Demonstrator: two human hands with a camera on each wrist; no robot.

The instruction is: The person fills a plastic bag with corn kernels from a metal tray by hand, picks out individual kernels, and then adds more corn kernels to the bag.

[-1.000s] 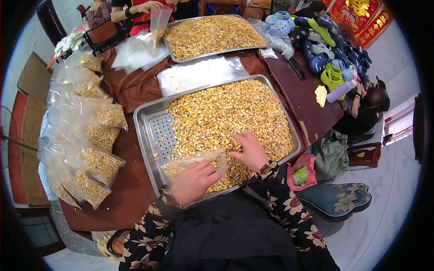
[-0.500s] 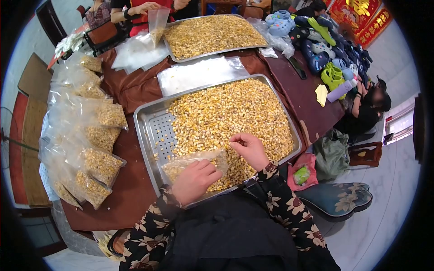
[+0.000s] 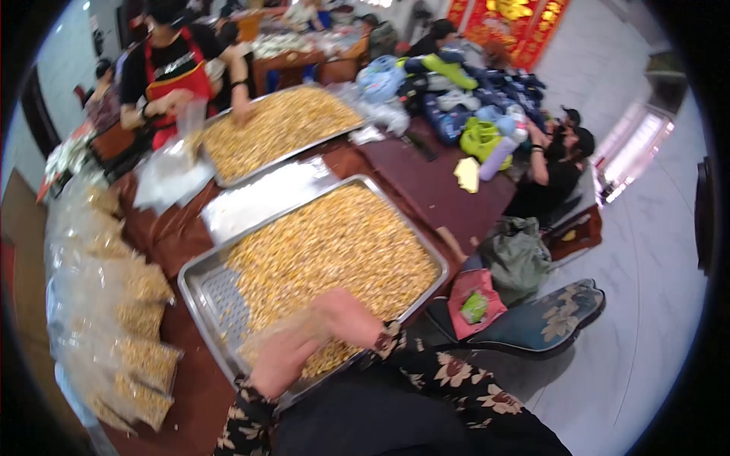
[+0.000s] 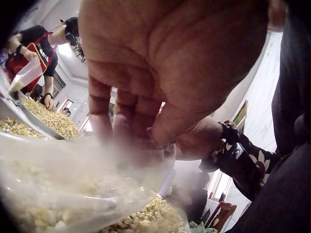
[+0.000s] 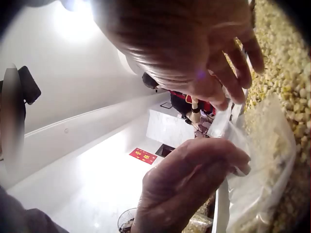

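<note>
In the head view a clear plastic bag (image 3: 266, 334) with some corn kernels in it lies at the near left of a metal tray (image 3: 199, 315). My left hand (image 3: 285, 359) pinches the bag's edge between thumb and fingers, also visible in the left wrist view. Yellow corn kernels (image 3: 327, 254) are heaped over most of the tray. Beside the bag's mouth is my right hand (image 5: 209, 63), its fingers spread and reaching down, with nothing visible in them. The head view is blurred around both hands.
Several filled bags (image 3: 141, 365) line the left side of the table. Flat empty bags (image 3: 266, 197) lie behind my tray. A second corn tray (image 3: 281, 125) stands beyond, where a person in a red apron (image 3: 171, 95) works. Clogs (image 3: 483, 140) are piled at the right.
My right hand has moved left from over the corn to the bag beside my left hand. The head view has tilted up and turned to the right.
</note>
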